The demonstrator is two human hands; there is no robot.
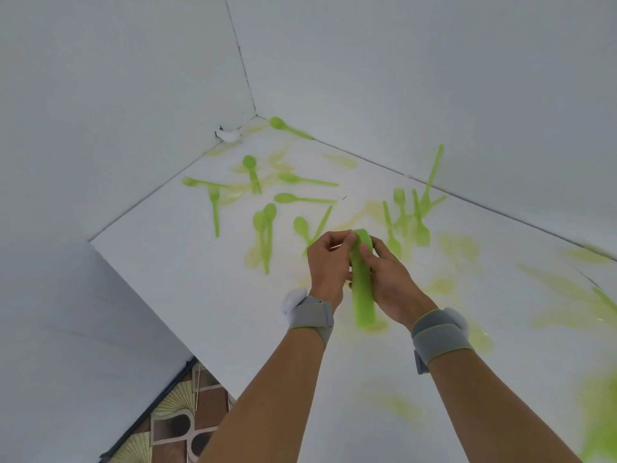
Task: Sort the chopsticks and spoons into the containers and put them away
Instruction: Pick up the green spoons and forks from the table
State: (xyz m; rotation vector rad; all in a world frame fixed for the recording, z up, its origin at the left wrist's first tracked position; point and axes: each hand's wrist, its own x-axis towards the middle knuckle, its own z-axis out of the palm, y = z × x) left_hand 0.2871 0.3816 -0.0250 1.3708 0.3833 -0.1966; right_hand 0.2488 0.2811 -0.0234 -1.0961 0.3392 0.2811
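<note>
Head view: both hands, left [329, 262] and right [389, 279], pinch a stack of green plastic spoons [363, 282], bowls toward the white counter's [187, 289] far corner.

Both hands [329, 262] [389, 279] together, fingers [365, 250] seemingly curled, forearms outstretched.

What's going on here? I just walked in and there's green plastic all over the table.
A person is holding a stack of green spoons upright over the white table, left hand and right hand both gripping it and seemingly squaring it up. More loose spoons lie scattered toward the corner, and a few green forks lie to the right near the wall. No container is visible in this view, so most of the sorting is not yet done.
</note>
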